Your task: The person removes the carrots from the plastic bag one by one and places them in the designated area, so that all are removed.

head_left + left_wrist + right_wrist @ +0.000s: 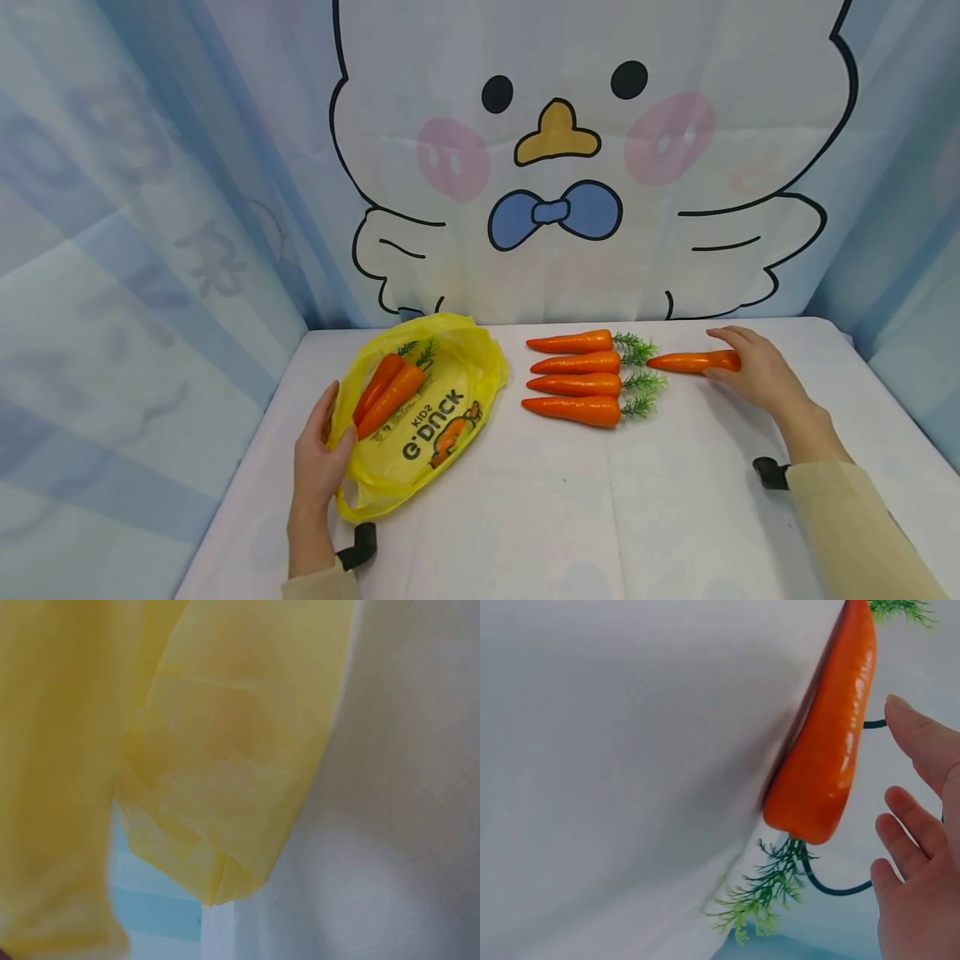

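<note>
On the left of the table is a yellow plastic bag (457,375) printed "G.DUCK KIDS", its mouth spread wide with two orange toy carrots (392,400) inside. My left hand (318,458) holds the bag's left rim, thumb on the near side. Yellow plastic fills much of the left wrist view. At the right, my right hand (761,371) hovers over the thick end of a single carrot (693,362). In the right wrist view its thumb and fingers are spread apart beside this carrot (821,742), with a gap between. Its green top shows there.
Several carrots (573,385) lie stacked in a column mid-table, tips left and green leaves right. White cloth covers the table (525,517). Behind stands a curtain (551,275) with a cartoon figure; blue curtain also hangs at both sides.
</note>
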Available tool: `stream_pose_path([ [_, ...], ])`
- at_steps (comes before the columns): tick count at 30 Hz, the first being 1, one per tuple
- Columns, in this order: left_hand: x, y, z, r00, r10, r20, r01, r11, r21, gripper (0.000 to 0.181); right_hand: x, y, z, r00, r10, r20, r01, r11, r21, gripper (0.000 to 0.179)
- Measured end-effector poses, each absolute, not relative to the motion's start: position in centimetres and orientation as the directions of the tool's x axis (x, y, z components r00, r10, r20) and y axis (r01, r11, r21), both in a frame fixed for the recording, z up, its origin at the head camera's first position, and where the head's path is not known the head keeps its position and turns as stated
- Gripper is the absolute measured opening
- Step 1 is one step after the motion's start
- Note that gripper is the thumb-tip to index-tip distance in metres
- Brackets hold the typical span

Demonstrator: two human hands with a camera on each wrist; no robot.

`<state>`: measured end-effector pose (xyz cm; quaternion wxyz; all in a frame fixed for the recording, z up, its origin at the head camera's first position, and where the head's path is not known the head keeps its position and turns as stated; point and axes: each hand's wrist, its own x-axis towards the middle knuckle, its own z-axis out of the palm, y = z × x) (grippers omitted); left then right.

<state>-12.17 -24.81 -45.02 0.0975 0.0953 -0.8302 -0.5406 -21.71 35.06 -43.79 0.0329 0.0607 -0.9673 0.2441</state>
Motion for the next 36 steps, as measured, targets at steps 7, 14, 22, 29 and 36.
stream_pose_path([
  [7, -12.1, -24.9, -45.0, -0.963, -0.264, 0.063, -0.05, 0.401, 0.915, 0.071, -21.3, 33.7, -43.1, -0.984, -0.109, 0.144, -0.167, 0.852, -0.496, 0.066],
  [14, -12.0, -24.8, -44.8, -0.963, -0.263, 0.056, -0.054, 0.394, 0.917, 0.071, -20.9, 31.9, -42.5, -0.974, -0.123, 0.192, -0.21, 0.812, -0.545, 0.065],
  [22, -12.0, -24.9, -44.8, -0.962, -0.264, 0.076, -0.039, 0.406, 0.913, 0.071, -20.5, 28.7, -41.9, -0.949, -0.142, 0.281, -0.288, 0.753, -0.591, 0.065],
  [29, -12.1, -24.7, -44.9, -0.961, -0.265, 0.081, -0.034, 0.405, 0.914, 0.071, -20.5, 24.9, -42.4, -0.909, -0.185, 0.374, -0.395, 0.675, -0.624, 0.059],
  [36, -12.2, -24.4, -44.9, -0.962, -0.266, 0.057, -0.051, 0.381, 0.923, 0.071, -20.2, 21.2, -43.8, -0.899, -0.216, 0.38, -0.429, 0.604, -0.672, 0.057],
])
